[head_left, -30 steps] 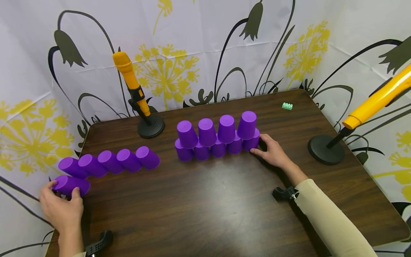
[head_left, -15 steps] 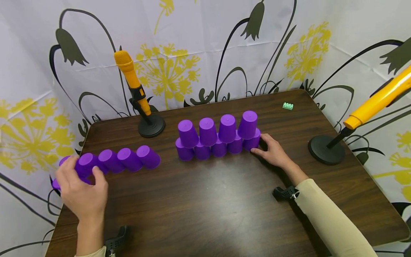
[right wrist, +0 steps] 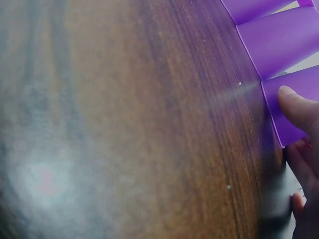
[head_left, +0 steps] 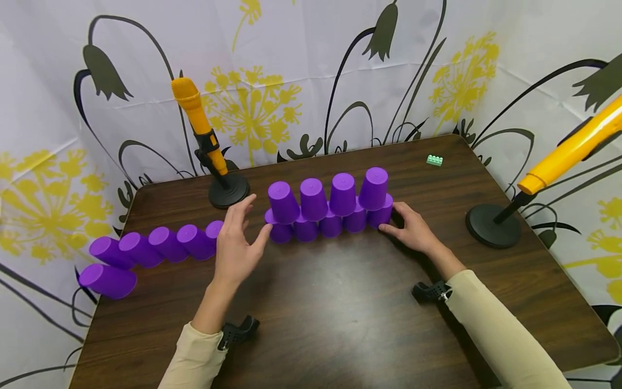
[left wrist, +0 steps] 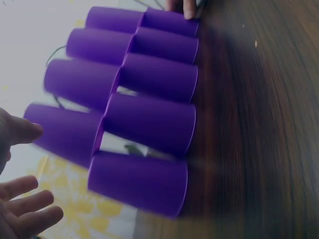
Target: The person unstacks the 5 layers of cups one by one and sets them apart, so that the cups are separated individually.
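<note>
Upside-down purple cups make two tiers at mid-table. Several form the lower row, such as the leftmost lower cup (head_left: 280, 232), and an upper row stands on them, from the leftmost upper cup (head_left: 283, 202) to the rightmost upper cup (head_left: 373, 189). My right hand (head_left: 412, 229) holds the lower row's right-end cup (head_left: 381, 213), thumb on its front and fingers round its side. Just left of the stack, my left hand (head_left: 240, 243) hovers with fingers spread, holding nothing. In the left wrist view its fingertips (left wrist: 42, 216) are apart from the cups.
Leftward, more purple cups (head_left: 166, 244) stand upside down in a row, with one cup (head_left: 108, 281) in front. A yellow microphone (head_left: 196, 116) on a black stand is behind them. Another yellow microphone (head_left: 573, 148) stands right. A small green toy brick (head_left: 434, 160) lies near the back edge.
My left hand has let go of the cup in front of the left row and swung right, over that row, to beside the stack. My right hand has stayed at its cup.
</note>
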`<state>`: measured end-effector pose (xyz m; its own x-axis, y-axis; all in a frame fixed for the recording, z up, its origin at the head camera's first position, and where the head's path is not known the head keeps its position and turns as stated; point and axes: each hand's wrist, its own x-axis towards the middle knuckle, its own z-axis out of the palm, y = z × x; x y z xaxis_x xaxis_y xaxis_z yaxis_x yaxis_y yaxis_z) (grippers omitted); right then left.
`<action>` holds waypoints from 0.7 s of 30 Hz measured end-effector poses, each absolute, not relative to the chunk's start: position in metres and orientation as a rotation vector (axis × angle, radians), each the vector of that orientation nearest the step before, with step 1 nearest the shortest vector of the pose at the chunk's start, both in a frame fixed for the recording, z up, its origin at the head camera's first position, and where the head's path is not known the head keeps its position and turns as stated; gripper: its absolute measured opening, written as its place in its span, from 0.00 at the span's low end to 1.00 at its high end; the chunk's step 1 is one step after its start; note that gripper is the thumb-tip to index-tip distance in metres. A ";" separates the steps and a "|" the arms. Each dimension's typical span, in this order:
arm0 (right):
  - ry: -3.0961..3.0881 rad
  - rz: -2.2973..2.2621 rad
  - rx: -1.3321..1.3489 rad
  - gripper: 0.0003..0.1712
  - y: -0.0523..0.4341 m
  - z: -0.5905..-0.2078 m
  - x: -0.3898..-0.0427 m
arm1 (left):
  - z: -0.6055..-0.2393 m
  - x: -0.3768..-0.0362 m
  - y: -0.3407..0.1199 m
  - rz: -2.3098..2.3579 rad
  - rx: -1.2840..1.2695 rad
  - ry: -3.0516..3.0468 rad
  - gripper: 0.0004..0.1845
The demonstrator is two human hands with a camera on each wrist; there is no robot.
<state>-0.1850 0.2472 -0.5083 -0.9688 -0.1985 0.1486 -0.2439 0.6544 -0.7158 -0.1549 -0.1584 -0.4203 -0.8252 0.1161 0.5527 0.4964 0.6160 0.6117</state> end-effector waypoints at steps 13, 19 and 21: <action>-2.801 1.236 0.376 0.36 0.246 -0.509 -0.186 | -0.427 -0.180 -0.122 -1.077 -0.467 -2.339 0.32; -2.800 1.237 0.370 0.36 0.247 -0.509 -0.186 | -0.428 -0.184 -0.119 -1.115 -0.467 -2.311 0.28; -2.802 1.235 0.367 0.36 0.247 -0.508 -0.185 | -0.429 -0.185 -0.118 -1.135 -0.475 -2.304 0.28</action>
